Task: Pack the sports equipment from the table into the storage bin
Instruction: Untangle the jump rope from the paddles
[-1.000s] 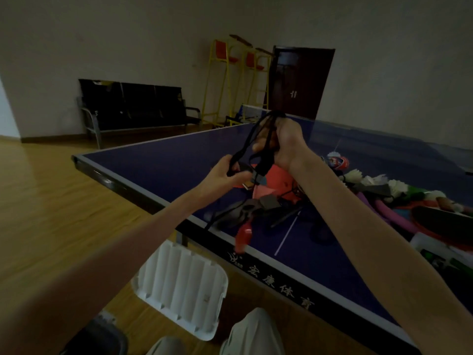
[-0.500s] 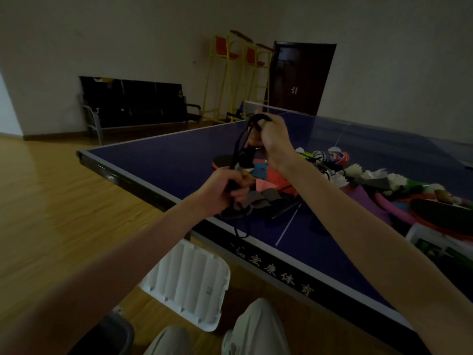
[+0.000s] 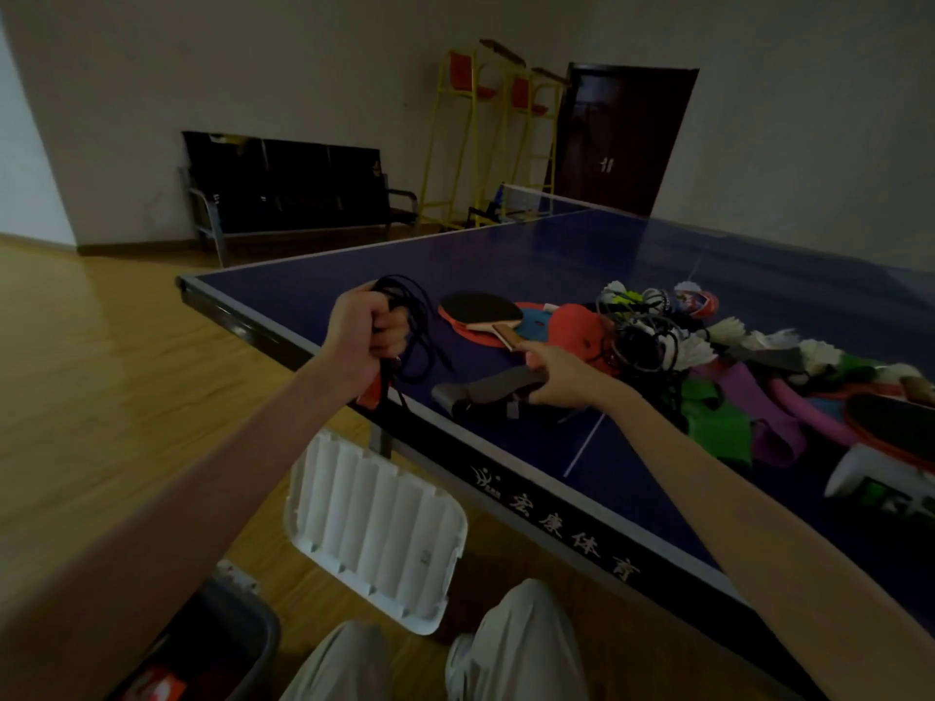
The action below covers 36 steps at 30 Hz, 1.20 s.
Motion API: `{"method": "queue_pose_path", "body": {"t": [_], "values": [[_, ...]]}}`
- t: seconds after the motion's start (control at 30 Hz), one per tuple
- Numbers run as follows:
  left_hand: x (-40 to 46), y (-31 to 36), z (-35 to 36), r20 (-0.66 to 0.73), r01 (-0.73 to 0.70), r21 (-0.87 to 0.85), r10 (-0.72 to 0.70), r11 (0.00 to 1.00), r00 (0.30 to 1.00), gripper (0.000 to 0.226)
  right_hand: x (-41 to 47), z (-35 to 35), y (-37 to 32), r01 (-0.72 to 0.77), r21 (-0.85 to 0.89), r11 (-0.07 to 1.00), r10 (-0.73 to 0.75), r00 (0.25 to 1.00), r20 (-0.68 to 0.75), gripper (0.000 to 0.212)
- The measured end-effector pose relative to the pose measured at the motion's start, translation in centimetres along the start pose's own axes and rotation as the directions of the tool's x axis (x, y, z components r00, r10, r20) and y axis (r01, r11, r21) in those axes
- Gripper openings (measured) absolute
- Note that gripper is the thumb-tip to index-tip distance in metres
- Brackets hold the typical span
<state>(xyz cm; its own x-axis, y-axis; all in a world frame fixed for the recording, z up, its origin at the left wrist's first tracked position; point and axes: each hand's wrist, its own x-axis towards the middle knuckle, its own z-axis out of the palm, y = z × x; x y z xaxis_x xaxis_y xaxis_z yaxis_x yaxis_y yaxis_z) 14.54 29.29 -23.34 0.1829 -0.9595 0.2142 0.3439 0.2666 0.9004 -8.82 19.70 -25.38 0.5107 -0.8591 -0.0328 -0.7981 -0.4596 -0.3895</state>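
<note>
left hand (image 3: 362, 336): grip curled tight round a bundled black jump rope (image 3: 412, 336), held above the near-left corner of the worktop (image 3: 324, 290); loops hang to the right of the fist, a red-orange handle end (image 3: 372, 392) sticks out below it.
right hand (image 3: 559, 376): grip pinching the end of a grey foam-handled item (image 3: 485, 392) that lies flat near the front edge of the worktop; what the item is, cannot tell.
paddles: 1 table tennis paddle (image 3: 480, 308) with black rubber lies on top of a red one, just beyond the right hand; a blue disc and a red cap-like piece (image 3: 574, 328) sit beside them.
pile on right: tangled black-and-white cords (image 3: 642, 341), white shuttlecocks (image 3: 728, 331), green (image 3: 716, 422) and purple (image 3: 764, 412) resistance bands, another dark paddle (image 3: 895, 422) at the far right, a white object (image 3: 875, 478) by the edge.
storage bin (image 3: 238, 645): dark grey, on the wooden floor at lower left, something red inside.
bin lid (image 3: 374, 523): white, ribbed, on the floor beside the bin, partly under the worktop edge.
person: light trousers visible at the bottom.
</note>
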Motion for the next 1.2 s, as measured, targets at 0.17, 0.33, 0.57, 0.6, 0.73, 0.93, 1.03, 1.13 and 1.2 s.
{"method": "queue_pose_path", "body": {"t": [0.17, 0.33, 0.57, 0.6, 0.73, 0.93, 1.03, 1.13, 1.2], "values": [[-0.3, 0.5, -1.0, -0.036, -0.051, -0.026, 0.050, 0.998, 0.998, 0.033, 1.2, 2.2, 0.7, 0.082, -0.254, 0.964, -0.058, 0.993, 0.099, 0.030], [-0.7, 1.1, -2.2, -0.078, -0.079, -0.034, 0.076, 0.996, 0.994, 0.031, 1.0, 0.5, -0.5, 0.052, -0.039, 0.998, -0.063, 0.929, -0.365, 0.020], [-2.1, 2.1, -4.1, -0.109, -0.144, 0.003, 0.143, 0.990, 0.984, 0.031, -1.1, -3.4, -5.8, 0.309, 0.689, 0.656, 0.113, 0.862, -0.494, 0.026], [-2.5, 2.2, -4.4, -0.112, -0.152, 0.006, 0.151, 0.988, 0.982, 0.031, -1.4, -3.2, -6.6, 0.313, 0.750, 0.582, 0.091, 0.892, -0.443, 0.029], [-4.9, 2.9, -6.8, -0.166, -0.166, 0.011, 0.166, 0.986, 0.972, 0.033, -2.2, -0.4, -11.2, 0.331, 0.831, 0.447, -0.036, 0.935, -0.353, 0.034], [-9.4, 4.4, -12.5, -0.316, -0.165, 0.032, 0.167, 0.986, 0.934, 0.042, -1.7, 5.9, -18.3, 0.351, 0.818, 0.456, -0.223, 0.935, -0.277, 0.030], [-12.1, 3.8, -16.5, -0.447, -0.091, 0.092, 0.123, 0.992, 0.886, 0.034, -0.8, 11.0, -21.3, 0.270, 0.840, 0.471, -0.260, 0.952, -0.161, 0.028], [-14.9, 1.5, -20.6, -0.555, 0.070, 0.190, 0.048, 0.979, 0.830, 0.031, 0.4, 17.1, -22.9, 0.156, 0.832, 0.533, -0.274, 0.962, -0.005, 0.019], [-16.9, -0.4, -23.3, -0.626, 0.222, 0.282, 0.003, 0.934, 0.780, 0.030, 1.3, 21.7, -23.8, 0.045, 0.814, 0.579, -0.250, 0.960, 0.125, 0.022]]}}
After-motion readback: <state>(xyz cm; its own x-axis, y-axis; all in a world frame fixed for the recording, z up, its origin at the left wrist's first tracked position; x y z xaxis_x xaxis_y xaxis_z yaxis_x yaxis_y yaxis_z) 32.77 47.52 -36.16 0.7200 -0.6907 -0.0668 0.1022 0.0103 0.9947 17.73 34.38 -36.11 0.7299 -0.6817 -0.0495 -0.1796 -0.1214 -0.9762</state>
